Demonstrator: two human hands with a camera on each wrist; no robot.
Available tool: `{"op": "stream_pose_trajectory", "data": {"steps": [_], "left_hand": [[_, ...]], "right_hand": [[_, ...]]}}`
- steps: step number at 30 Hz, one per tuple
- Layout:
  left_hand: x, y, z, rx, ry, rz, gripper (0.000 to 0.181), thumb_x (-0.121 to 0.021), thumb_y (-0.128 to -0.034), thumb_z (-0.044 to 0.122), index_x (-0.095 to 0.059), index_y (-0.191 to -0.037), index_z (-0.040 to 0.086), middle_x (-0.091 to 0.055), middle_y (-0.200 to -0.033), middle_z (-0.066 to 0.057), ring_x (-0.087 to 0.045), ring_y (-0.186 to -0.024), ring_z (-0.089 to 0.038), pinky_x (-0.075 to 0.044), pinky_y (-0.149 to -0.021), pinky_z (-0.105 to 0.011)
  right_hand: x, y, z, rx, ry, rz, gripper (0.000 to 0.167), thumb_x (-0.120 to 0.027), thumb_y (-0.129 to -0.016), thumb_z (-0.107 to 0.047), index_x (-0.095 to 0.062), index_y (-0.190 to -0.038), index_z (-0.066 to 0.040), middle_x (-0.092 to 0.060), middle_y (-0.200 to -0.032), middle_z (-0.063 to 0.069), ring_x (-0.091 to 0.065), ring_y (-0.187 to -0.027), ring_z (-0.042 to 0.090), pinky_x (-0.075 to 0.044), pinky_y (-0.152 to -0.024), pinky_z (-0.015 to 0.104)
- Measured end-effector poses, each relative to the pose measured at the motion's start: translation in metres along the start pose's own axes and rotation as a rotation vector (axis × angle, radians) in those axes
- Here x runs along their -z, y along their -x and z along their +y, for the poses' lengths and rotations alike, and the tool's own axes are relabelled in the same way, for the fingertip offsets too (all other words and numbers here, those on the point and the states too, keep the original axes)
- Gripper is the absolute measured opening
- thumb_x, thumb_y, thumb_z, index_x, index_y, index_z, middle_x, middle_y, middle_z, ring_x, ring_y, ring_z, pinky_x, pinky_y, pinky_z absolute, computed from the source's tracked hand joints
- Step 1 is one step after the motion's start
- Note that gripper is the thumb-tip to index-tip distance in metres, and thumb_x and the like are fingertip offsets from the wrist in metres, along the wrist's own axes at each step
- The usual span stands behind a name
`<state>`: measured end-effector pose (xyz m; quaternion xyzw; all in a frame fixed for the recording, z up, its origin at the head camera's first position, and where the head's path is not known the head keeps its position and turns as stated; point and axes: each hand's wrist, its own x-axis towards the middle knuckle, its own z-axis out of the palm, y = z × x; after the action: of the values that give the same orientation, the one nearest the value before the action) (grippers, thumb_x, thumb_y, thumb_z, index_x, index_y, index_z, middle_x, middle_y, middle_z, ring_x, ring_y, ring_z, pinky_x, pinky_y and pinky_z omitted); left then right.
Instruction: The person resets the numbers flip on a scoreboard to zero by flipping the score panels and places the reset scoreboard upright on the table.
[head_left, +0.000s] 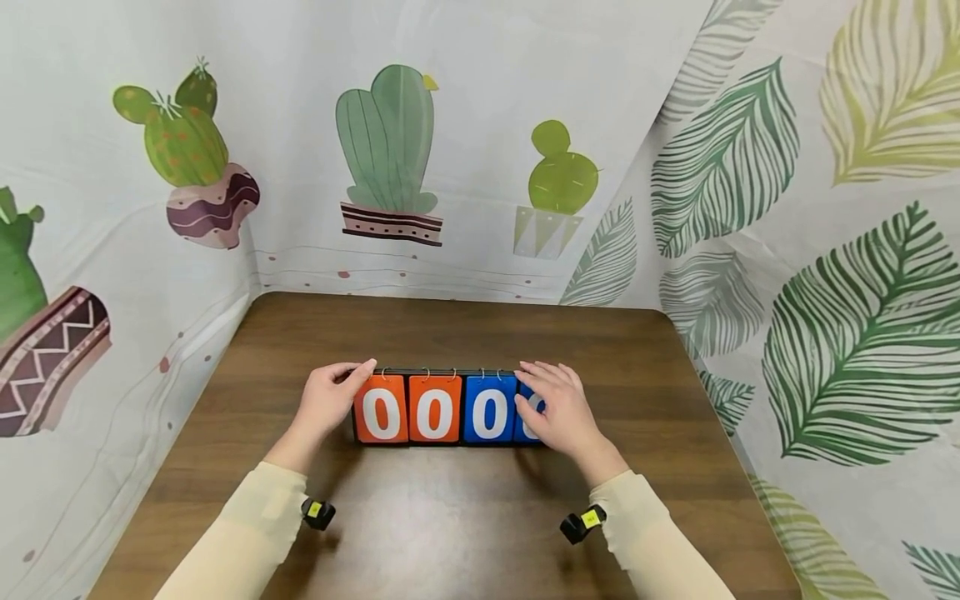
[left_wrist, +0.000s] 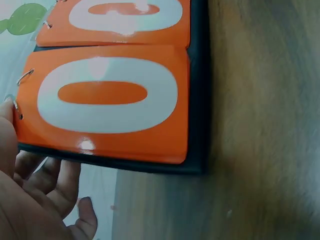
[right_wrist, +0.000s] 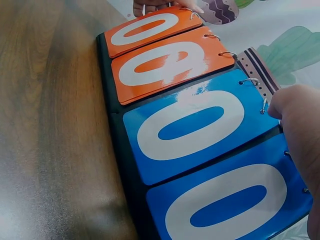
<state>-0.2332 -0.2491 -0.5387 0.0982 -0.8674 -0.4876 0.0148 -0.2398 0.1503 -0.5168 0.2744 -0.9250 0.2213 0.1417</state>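
Note:
A flip scoreboard (head_left: 435, 408) with a black backing stands on the table. Its two orange cards (left_wrist: 170, 145) are on the left and its two blue cards (right_wrist: 145, 165) on the right, all showing a white 0 and hung from metal rings. My left hand (head_left: 322, 402) grips the upper left corner, thumb at the top edge and fingers behind the backing. At the right end, my right hand (head_left: 564, 408) holds the board with its thumb in front and fingers along the top. This hand partly covers the rightmost card in the head view.
The brown wooden table (head_left: 420, 525) has rounded far corners. White cloth (head_left: 480, 50) printed with cacti hangs behind and to the left; leaf-printed cloth (head_left: 750, 333) hangs along the right side. Small black wrist cameras (head_left: 318, 514) sit at both cuffs.

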Motion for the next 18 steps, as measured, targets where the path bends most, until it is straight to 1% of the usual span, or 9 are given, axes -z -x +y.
{"op": "stream_pose_trajectory", "data": {"steps": [5,8,12,15,18], "left_hand": [[0.0006,-0.0044,0.0054,0.012,0.01,-0.052,0.081,-0.057,-0.0887,0.078,-0.07,-0.133,0.011,-0.067,-0.133,-0.016,-0.058,-0.115,-0.03,-0.052,-0.094,-0.041],[-0.0009,-0.0047,0.0057,0.028,0.022,-0.052,0.081,-0.059,-0.0874,0.078,-0.07,-0.132,0.011,-0.067,-0.133,-0.016,-0.058,-0.115,-0.03,-0.051,-0.094,-0.039],[-0.0008,-0.0024,0.0027,0.047,0.04,-0.048,0.082,-0.06,-0.0864,0.078,-0.07,-0.132,0.011,-0.067,-0.134,-0.016,-0.058,-0.117,-0.03,-0.051,-0.097,-0.042],[0.001,-0.0005,-0.0004,0.054,0.045,-0.051,0.082,-0.06,-0.0862,0.078,-0.07,-0.132,0.011,-0.066,-0.135,-0.016,-0.058,-0.119,-0.03,-0.051,-0.099,-0.044],[0.0054,0.002,-0.0026,0.051,0.023,-0.056,0.082,-0.059,-0.0867,0.078,-0.069,-0.132,0.01,-0.066,-0.136,-0.016,-0.058,-0.119,-0.031,-0.051,-0.1,-0.046]], "right_hand": [[0.0044,-0.0023,0.0023,-0.008,0.008,-0.023,0.044,-0.063,-0.099,-0.037,-0.068,-0.137,-0.014,-0.061,-0.148,0.007,-0.052,-0.142,0.03,-0.027,-0.121,0.063],[0.0061,-0.0027,0.0018,-0.022,-0.001,-0.042,0.045,-0.063,-0.099,-0.036,-0.067,-0.138,-0.014,-0.059,-0.15,0.008,-0.05,-0.145,0.031,-0.025,-0.122,0.064],[0.0062,-0.002,-0.0011,-0.041,-0.017,-0.067,0.046,-0.065,-0.098,-0.035,-0.066,-0.139,-0.014,-0.058,-0.151,0.008,-0.047,-0.147,0.032,-0.023,-0.123,0.065],[0.0058,-0.0013,-0.0038,-0.05,-0.021,-0.082,0.047,-0.065,-0.098,-0.035,-0.065,-0.14,-0.015,-0.057,-0.152,0.008,-0.046,-0.148,0.033,-0.023,-0.123,0.065],[0.0063,-0.0025,-0.0069,-0.041,-0.028,-0.095,0.047,-0.065,-0.099,-0.037,-0.065,-0.14,-0.014,-0.058,-0.151,0.008,-0.047,-0.147,0.033,-0.023,-0.123,0.066]]}}
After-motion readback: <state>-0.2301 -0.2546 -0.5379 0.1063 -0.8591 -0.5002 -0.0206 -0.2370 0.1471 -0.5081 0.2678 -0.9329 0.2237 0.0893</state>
